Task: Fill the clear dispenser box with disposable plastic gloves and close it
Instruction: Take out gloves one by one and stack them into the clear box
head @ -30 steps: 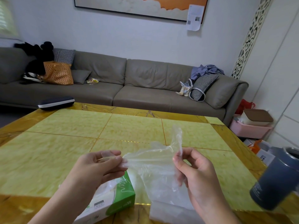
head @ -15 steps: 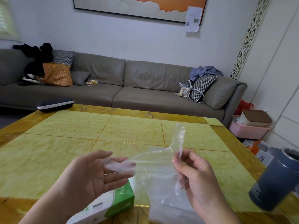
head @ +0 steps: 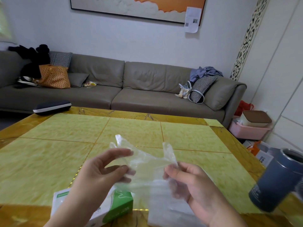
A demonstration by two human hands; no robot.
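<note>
Head view: both hands, left point(head: 105, 171) and right point(head: 188, 182), pinch a thin, crinkled, see-through glove point(head: 147, 163) stretched between them.

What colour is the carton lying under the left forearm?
The carton is white with green, seen in the head view.

Big grey sofa point(head: 114, 89) along a pale wall point(head: 131, 43), with pillows and bags piled on (lots of stuff). Picture point(head: 136, 7) hung above. Yellow table point(head: 147, 131) in front. Pink bin point(head: 249, 131) on the right.
</note>
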